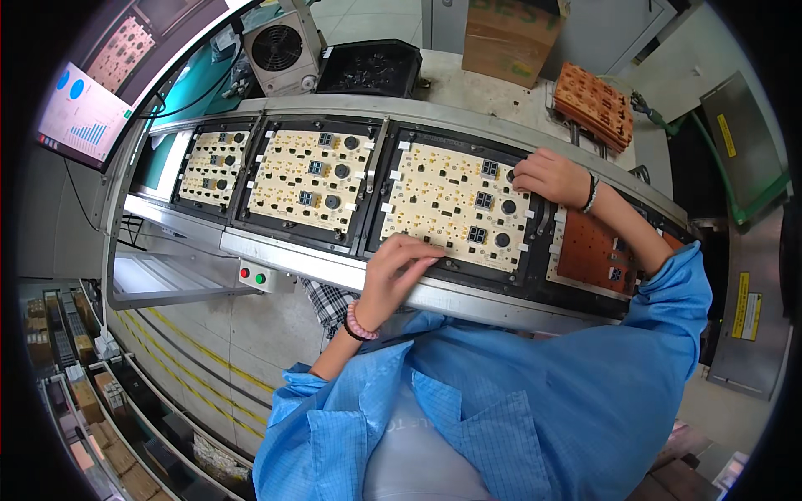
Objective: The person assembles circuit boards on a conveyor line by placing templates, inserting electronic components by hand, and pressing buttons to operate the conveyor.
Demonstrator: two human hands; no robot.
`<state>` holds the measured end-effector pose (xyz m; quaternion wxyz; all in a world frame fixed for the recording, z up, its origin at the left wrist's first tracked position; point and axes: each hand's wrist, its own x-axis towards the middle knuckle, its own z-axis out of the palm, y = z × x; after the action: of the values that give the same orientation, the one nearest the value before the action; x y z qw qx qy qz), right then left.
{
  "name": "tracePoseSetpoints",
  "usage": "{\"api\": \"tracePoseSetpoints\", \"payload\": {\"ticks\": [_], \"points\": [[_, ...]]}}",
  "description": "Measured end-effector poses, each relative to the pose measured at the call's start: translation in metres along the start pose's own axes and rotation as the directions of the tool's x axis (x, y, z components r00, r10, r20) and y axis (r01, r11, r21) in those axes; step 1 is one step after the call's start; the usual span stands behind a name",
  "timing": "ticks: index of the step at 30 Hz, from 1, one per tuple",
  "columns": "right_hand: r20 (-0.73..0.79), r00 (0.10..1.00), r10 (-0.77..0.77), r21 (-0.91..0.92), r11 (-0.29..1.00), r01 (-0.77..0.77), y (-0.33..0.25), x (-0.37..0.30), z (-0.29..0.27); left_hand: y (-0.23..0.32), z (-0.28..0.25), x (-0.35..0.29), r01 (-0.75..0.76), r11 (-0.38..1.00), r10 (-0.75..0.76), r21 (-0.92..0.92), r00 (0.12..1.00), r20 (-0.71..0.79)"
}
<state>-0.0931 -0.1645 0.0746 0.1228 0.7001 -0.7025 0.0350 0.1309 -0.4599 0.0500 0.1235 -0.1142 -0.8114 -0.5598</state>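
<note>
A cream circuit board (434,185) with two-digit displays and round black components lies in a black carrier frame (386,179) in front of me. My right hand (553,177) reaches over the board's far right corner. Its fingers are closed around a round black component (510,176), mostly hidden by the fingertips. At the board's near edge is my left hand (394,274), its thumb and forefinger close together by the frame's rim. Whatever lies between those fingertips is too small to make out.
Along the metal conveyor rail (326,269), more cream boards (309,179) sit to the left. An orange-brown plate (591,255) covers a board under my right forearm. Behind stand a black bin (370,68), a fan unit (278,52), a cardboard box (510,42) and an orange fixture (593,104).
</note>
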Motion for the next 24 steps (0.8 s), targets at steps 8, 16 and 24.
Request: {"api": "tracePoseSetpoints", "payload": {"ticks": [8,16,24], "points": [[0.135,0.990,0.048,0.146,0.987,-0.068,0.017,0.016,-0.008,-0.024,-0.047,-0.003,0.076,0.996,-0.075,-0.042,0.996,0.041],[-0.066,0.932,0.356,0.137,0.929,-0.345,0.091,0.129,0.033,-0.021,-0.047,-0.005,-0.208,0.966,0.203,0.154,0.978,0.044],[0.284,0.888,0.361,-0.108,0.933,-0.344,0.167,0.262,0.120,-0.029,-0.051,-0.005,-0.228,0.966,0.234,0.118,0.972,-0.035]]}}
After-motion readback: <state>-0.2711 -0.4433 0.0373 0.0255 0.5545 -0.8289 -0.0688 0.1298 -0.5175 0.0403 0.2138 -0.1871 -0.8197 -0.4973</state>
